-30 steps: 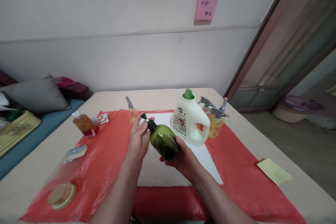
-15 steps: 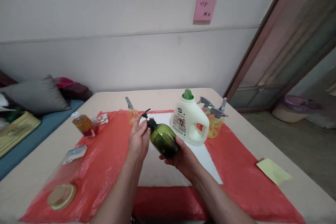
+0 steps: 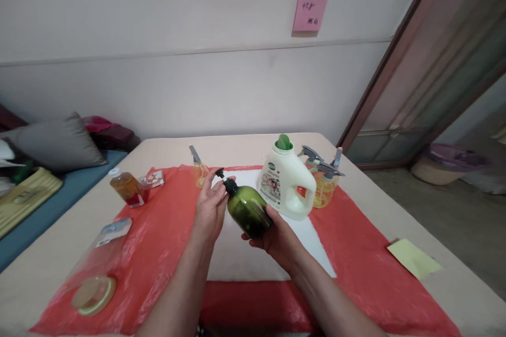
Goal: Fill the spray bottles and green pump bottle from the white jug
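A dark green pump bottle (image 3: 248, 210) is held tilted above the white sheet (image 3: 247, 260), its black pump head (image 3: 226, 180) pointing up and to the left. My right hand (image 3: 279, 234) wraps round the bottle's base end. At the pump end, my left hand (image 3: 211, 205) has its fingers closed about the black collar and nozzle; part of the fingers is hidden behind it. Just behind and to the right stands a pale green detergent jug (image 3: 286, 184) with a green spout insert in its mouth.
Yellow spray bottles (image 3: 323, 192) stand right of the jug, another spray bottle (image 3: 200, 172) behind my left hand. On the red plastic sheet (image 3: 169, 221) at left are an amber-liquid bottle (image 3: 127, 187) and a round lid (image 3: 95, 295). A yellow note (image 3: 413, 258) lies at right.
The nozzle on the pump head has turned and now looks shorter from here. Both hands keep their hold on the bottle, which has barely moved.
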Demonstrator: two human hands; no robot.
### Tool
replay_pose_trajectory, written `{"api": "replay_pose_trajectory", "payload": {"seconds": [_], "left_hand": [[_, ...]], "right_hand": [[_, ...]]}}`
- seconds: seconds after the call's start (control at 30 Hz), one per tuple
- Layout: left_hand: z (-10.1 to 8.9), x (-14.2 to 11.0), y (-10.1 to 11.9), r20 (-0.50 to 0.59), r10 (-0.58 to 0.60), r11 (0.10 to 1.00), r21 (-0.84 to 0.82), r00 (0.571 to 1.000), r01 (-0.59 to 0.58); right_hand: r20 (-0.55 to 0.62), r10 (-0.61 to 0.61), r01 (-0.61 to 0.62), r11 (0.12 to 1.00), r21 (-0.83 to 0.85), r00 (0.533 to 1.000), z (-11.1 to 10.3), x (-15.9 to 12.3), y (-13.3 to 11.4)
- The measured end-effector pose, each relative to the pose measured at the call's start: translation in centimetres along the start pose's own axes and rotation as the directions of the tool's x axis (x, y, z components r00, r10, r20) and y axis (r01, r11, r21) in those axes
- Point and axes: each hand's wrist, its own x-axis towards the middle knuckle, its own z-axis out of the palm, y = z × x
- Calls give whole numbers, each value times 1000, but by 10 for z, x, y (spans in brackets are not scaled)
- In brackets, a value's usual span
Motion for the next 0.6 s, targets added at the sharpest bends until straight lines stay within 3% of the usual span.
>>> {"api": "replay_pose_trajectory", "payload": {"seconds": [0.23, 0.5, 0.6], "left_hand": [[-1, 0, -6, -135, 69, 996, 61, 988, -62], [4, -1, 1, 14, 27, 999, 17, 1000, -27], [5, -1, -2, -28, 17, 1000, 19, 999, -16]], "right_hand": [[17, -87, 88, 994, -63, 996, -1, -1, 2], [-32, -19, 19, 1000, -24, 999, 2, -1, -1], [-22, -54, 53, 998, -42, 998, 1, -1, 0]]}}
